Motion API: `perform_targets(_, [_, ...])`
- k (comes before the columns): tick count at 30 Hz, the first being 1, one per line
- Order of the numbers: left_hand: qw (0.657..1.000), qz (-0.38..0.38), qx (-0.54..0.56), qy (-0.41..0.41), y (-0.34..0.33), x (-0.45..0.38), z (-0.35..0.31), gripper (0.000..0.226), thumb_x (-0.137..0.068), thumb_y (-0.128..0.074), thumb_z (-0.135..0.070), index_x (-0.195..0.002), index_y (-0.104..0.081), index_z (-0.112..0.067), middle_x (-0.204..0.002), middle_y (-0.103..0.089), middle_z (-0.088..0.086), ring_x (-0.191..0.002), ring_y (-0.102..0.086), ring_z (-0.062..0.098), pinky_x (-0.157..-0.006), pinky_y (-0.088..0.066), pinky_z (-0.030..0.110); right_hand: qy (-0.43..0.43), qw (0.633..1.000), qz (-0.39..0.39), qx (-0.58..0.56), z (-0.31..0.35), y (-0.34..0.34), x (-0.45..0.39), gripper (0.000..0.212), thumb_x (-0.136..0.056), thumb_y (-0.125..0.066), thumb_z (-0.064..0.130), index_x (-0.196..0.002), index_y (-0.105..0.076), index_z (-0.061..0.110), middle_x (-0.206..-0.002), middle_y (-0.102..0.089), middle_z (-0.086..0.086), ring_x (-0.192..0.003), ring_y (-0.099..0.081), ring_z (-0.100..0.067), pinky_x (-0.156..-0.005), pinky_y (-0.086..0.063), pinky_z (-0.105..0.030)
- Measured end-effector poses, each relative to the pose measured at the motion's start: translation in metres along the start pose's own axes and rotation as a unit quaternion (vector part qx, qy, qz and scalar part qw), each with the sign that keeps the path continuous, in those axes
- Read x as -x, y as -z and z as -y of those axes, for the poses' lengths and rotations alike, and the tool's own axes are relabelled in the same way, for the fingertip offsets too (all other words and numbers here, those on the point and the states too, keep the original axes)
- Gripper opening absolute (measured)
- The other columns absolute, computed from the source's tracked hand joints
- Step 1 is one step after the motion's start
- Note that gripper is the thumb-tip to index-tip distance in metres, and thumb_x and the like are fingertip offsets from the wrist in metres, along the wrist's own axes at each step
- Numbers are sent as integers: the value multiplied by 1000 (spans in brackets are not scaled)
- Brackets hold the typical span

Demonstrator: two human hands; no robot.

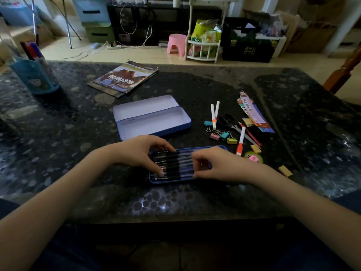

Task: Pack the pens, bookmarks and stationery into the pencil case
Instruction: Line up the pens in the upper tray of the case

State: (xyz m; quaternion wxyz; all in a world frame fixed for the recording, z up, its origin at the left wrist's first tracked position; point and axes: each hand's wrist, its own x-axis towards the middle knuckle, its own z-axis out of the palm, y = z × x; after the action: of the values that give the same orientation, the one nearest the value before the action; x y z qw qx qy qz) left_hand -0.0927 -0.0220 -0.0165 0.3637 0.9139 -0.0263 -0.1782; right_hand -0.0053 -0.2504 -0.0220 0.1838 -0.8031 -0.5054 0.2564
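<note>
A blue tray (218, 148) holding several black pens (175, 165) lies near the table's front edge. My left hand (140, 151) spans the pens' left half, fingers and thumb curled round the bundle. My right hand (213, 165) grips the pens' right half the same way. Behind the tray an open blue tin pencil case (152, 118) lies with nothing inside. To the right lie white markers (214, 114), binder clips (223, 134), black scissors (228, 122), bookmarks (256, 114), a tape roll (254, 157) and small yellow erasers (285, 171).
A book (125, 78) lies at the back of the dark stone table (78, 133). A blue pen holder (35, 75) with pens stands at the far left. Beyond the table are a pink stool (176, 45), a white rack and boxes on the floor.
</note>
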Motion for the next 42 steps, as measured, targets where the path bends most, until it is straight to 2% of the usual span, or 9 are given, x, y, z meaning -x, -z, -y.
perform_targets(3, [1000, 1, -9, -2, -1, -1, 1, 59, -67, -83, -32, -119, -56, -39, -119, -54, -22, -109, -52, -4, -95, -47, 25, 1, 1000, -7, 1, 2, -3, -2, 9, -85, -67, 23, -85, -58, 20, -88, -61, 9, -79, -56, -3, -70, -46, -18])
perform_targets(7, [1000, -13, 8, -1, -3, -4, -1, 58, -67, -81, -36, -119, -55, -39, -118, -55, -23, -110, -52, -5, -98, -45, 24, 2, 1000, -19, 0, 3, -8, -4, 9, -85, -67, 23, -83, -58, 22, -88, -60, 8, -81, -56, -7, -75, -49, -24])
perform_targets(14, [999, -3, -37, -11, -13, -7, 2, 80, -61, -82, -49, -128, -38, -48, -130, -42, -22, -122, -40, 0, -107, -35, 29, -11, 999, -22, -34, 1, 2, -2, 7, -84, -68, 23, -86, -62, 20, -91, -63, 7, -82, -57, -3, -72, -48, -17])
perform_targets(18, [998, -18, -54, -31, -17, -9, -2, 84, -61, -82, -49, -132, -36, -44, -127, -41, -25, -120, -39, -3, -105, -33, 23, -55, 993, -98, -37, -9, 20, -1, 7, -84, -68, 23, -88, -63, 22, -87, -63, 7, -81, -60, -5, -70, -50, -21])
perform_targets(22, [993, -32, -105, -49, -23, -9, -3, 89, -60, -80, -54, -135, -34, -42, -129, -39, -18, -120, -32, 2, -103, -27, 22, -176, 961, -213, 14, -39, 42, 2, 10, -84, -67, 27, -90, -59, 24, -82, -55, 8, -77, -56, -11, -56, -41, -20])
perform_targets(25, [990, -31, -129, -51, -26, -9, -4, 90, -62, -79, -54, -137, -31, -42, -132, -35, -14, -120, -28, 4, -101, -24, 22, -296, 936, -177, 77, -65, 48, 5, 21, -83, -68, 29, -95, -53, 21, -85, -53, 5, -78, -51, -13, -57, -36, -25])
perform_targets(27, [989, -32, -137, -51, -26, -9, -4, 89, -64, -78, -53, -138, -30, -41, -133, -35, -14, -121, -28, 4, -101, -24, 22, -346, 925, -148, 53, -73, 47, 4, 24, -83, -69, 26, -96, -50, 20, -91, -53, 2, -81, -51, -14, -60, -37, -27])
perform_targets(35, [986, -15, -162, -40, -21, -9, -3, 88, -65, -78, -51, -138, -28, -44, -127, -32, -15, -116, -27, 5, -99, -25, 22, -383, 912, -131, 64, -80, 55, 5, 12, -86, -61, 9, -95, -55, 15, -98, -57, -5, -89, -54, -18, -74, -48, -32])
perform_targets(42, [986, 6, -163, -27, -17, -7, -2, 87, -66, -78, -49, -137, -28, -45, -122, -29, -17, -114, -26, 5, -98, -26, 24, -366, 920, -129, 54, -82, 63, 8, 11, -88, -63, 14, -98, -60, 15, -111, -59, -6, -92, -53, -16, -74, -45, -29])
